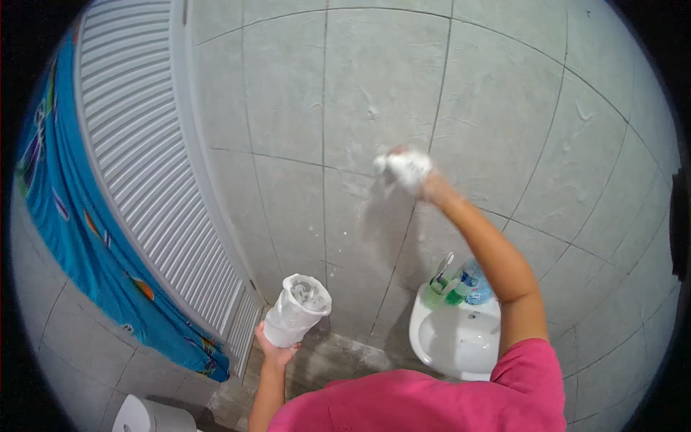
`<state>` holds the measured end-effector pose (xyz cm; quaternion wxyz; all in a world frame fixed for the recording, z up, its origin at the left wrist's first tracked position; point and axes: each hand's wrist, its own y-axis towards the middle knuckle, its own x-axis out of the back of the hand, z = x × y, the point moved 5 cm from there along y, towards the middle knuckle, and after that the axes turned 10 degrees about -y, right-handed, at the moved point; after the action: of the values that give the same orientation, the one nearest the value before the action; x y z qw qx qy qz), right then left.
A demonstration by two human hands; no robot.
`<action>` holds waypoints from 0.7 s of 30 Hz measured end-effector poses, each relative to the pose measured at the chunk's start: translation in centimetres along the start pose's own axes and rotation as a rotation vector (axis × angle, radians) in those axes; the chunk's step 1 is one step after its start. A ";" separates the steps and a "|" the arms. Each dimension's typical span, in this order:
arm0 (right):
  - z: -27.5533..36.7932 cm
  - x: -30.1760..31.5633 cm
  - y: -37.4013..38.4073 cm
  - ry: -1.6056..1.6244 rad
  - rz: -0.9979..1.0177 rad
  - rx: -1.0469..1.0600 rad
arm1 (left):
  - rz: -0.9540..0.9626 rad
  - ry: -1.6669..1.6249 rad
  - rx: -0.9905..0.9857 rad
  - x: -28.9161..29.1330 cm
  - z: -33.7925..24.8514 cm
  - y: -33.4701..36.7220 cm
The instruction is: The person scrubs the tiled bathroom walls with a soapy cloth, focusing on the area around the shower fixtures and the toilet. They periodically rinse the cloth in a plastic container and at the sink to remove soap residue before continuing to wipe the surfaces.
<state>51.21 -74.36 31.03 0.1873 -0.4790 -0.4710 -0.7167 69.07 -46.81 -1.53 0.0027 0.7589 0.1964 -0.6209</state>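
Observation:
My left hand (276, 351) is wrapped round the lower part of a white, wavy-sided, vase-like container (288, 322), held tilted low in front of me. Its open mouth shows wet, whitish suds inside. Up at the grey tiled wall (381, 79), my right hand (430, 184) is closed on a white, foamy wad (409, 169), perhaps a cloth or sponge. Motion blurs it, and the wad hides most of the fingers. Pale streaks and smears of foam mark the tiles around it. A few white drops appear lower on the wall, above the container.
Below my right arm is a white washbasin (450, 338). On its rim stand a green cup (434, 294) with a toothbrush and a clear-blue bottle (475, 282). At left are a white louvred door (147, 137) and a blue patterned curtain (86, 223). A white lidded object (151, 416) sits lower left.

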 end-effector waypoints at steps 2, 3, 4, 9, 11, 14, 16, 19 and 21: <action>-2.9 5.7 -1.0 -0.362 -0.452 0.011 | 0.052 0.038 0.022 0.3 0.0 1.7; -4.7 7.9 -1.2 -0.869 -0.603 -0.019 | 0.035 0.041 0.022 0.0 0.4 2.3; -6.8 9.9 -2.0 -0.888 -0.734 0.000 | 0.019 0.045 0.017 -0.4 0.4 2.7; -14.1 19.9 -9.1 -1.036 -1.198 0.106 | -0.019 0.047 0.040 -0.2 0.8 4.1; -15.0 22.6 -8.9 -0.934 -1.241 -0.129 | -0.062 0.047 0.055 -1.0 1.4 4.3; -15.7 24.4 -6.5 -0.410 -1.361 -0.043 | -0.016 0.062 0.101 -1.0 2.1 6.1; -15.1 22.8 -3.8 -0.364 -1.300 0.082 | -0.014 0.127 0.113 -1.9 3.0 7.2; -13.2 16.1 -0.1 -0.449 -1.125 0.100 | -0.039 0.110 0.136 -3.0 4.0 7.6; -12.1 11.0 0.0 -0.505 -0.898 0.178 | -0.018 0.062 0.182 -3.3 5.4 8.3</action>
<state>39.80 -82.67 39.35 -0.2178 -0.3700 -0.7197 -0.5456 66.01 -56.78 -1.65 -0.0777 0.7732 0.1459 -0.6122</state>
